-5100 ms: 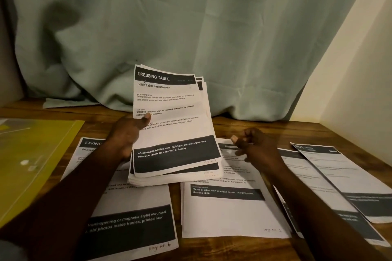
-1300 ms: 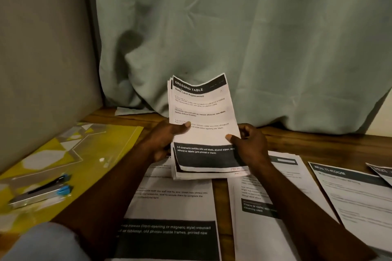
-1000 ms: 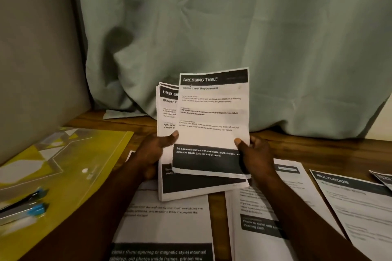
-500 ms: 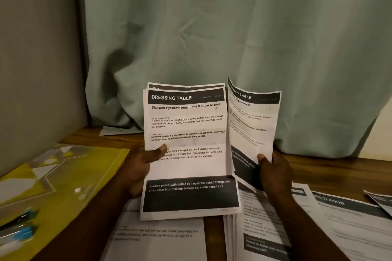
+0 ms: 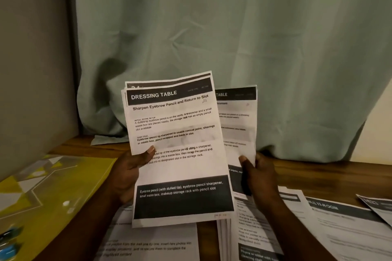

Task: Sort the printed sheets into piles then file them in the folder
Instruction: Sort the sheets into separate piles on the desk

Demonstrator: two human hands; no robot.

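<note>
Far left, lower corner: small blue object (image 5: 8, 249), blurred, cannot identify; it lies at the near end of the yellow folder (image 5: 53, 193). Folder flat on the wooden table (image 5: 318, 170), against the grey wall (image 5: 31, 70), with a clear cover that reflects light. Left hand (image 5: 127, 176) grips a stack of sheets (image 5: 176, 144) at its left edge, thumb on the front face, fingers behind. Stack held up off the table, nearly upright, tilted slightly. Top sheet headed "DRESSING TABLE", subtitle "Sharpen Eyebrow Pencil and Return to Slot"; edges of more sheets show behind its top. Below the stack, a pile (image 5: 152, 243) lies flat on the table, text partly readable, heading hidden. Right of the stack: a single sheet (image 5: 237, 116), also headed "…TABLE", its left part hidden behind the stack's right edge. Right hand (image 5: 256, 176) pinches this sheet low down, thumb on the front. Under the right forearm, a second pile (image 5: 254, 237) flat on the table. Further right, a third pile (image 5: 343, 224) headed "MULTI-ROOM". At the far right edge, a corner of another sheet (image 5: 379, 205), heading unreadable. Pale green curtain (image 5: 233, 27) hangs behind everything, its hem on the table.
</note>
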